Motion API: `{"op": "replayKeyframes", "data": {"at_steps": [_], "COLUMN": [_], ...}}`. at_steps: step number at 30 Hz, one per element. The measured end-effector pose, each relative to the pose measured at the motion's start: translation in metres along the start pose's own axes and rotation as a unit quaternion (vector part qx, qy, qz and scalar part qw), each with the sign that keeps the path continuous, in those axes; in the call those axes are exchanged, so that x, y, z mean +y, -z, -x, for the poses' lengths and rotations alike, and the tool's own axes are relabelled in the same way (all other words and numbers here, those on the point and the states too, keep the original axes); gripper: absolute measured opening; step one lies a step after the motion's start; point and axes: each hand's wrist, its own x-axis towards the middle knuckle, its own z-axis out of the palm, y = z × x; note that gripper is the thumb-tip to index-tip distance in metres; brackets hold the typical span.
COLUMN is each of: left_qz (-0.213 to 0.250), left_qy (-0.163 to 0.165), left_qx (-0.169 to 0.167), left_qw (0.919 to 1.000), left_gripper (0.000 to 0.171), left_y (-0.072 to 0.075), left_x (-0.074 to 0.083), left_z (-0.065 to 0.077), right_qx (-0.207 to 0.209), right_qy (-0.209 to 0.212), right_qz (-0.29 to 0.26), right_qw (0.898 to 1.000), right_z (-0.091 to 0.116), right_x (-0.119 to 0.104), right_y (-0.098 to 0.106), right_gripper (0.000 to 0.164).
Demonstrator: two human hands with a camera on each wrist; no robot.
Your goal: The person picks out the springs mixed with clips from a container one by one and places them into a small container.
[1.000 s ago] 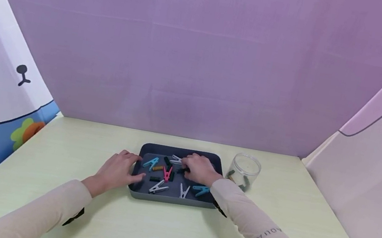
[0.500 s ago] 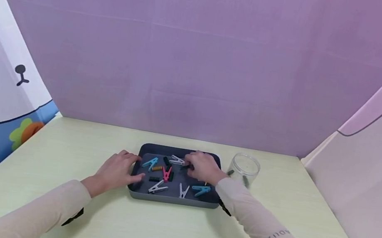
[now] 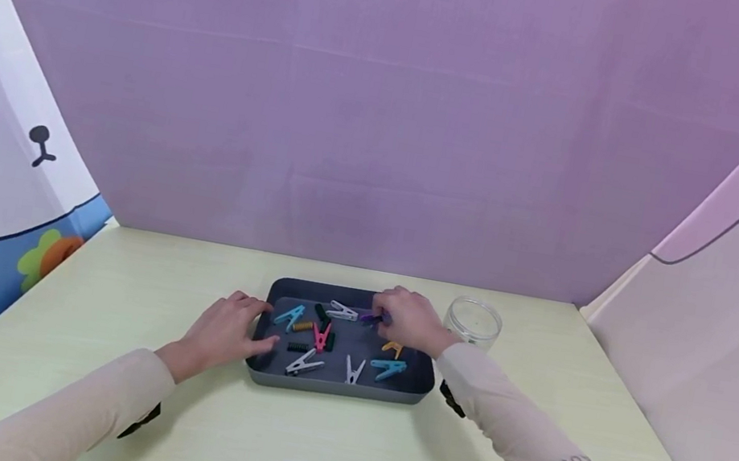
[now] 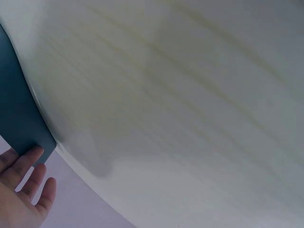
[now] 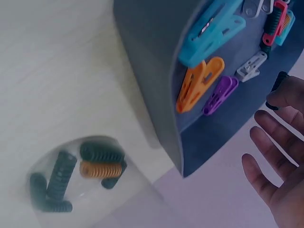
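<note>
My right hand (image 3: pixel 409 319) is above the back right of a dark grey tray (image 3: pixel 343 389) in the head view. In the right wrist view its thumb and forefinger pinch a dark coil spring (image 5: pixel 278 90), partly hidden by the fingers. Under the hand lies a purple clothespin (image 5: pixel 221 96). My left hand (image 3: pixel 223 332) touches the tray's left side with fairly straight fingers. In the tray are dark springs (image 3: pixel 298 347), a gold spring (image 3: pixel 303 326), a red clothespin (image 3: pixel 321 337), white clothespins (image 3: pixel 353 371), blue clothespins (image 3: pixel 387 368) and an orange clothespin (image 5: pixel 199 84).
A clear round jar (image 3: pixel 474 321) stands open just right of the tray. Several dark springs (image 5: pixel 61 175) and an orange spring (image 5: pixel 100 169) show inside it. A purple backdrop (image 3: pixel 391 104) rises behind the pale wooden table (image 3: pixel 302 456).
My right hand has moved right and slightly up with the dark spring, uncovering the purple and orange clothespins. My left hand has stayed at the tray's left side.
</note>
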Motion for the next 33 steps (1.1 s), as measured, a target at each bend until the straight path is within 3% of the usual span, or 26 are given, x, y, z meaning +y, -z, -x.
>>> {"op": "replayKeyframes", "data": {"at_steps": [14, 33], "left_qz": [-0.005, -0.007], "left_qy": [-0.005, -0.016], "left_qx": [0.002, 0.008], "left_qw": [1.0000, 0.9998], "left_gripper": [0.057, 0.057], "left_y": [0.002, 0.003], "left_x": [0.002, 0.002], "left_z": [0.000, 0.001], "right_qx": [-0.013, 0.050], "right_qy": [-0.034, -0.060], "right_qz": [-0.010, -0.055], "right_qw": [0.999, 0.995], "right_z": [0.016, 0.044], "right_x": [0.022, 0.060], "right_y": [0.023, 0.053], "right_gripper": [0.017, 0.014]}}
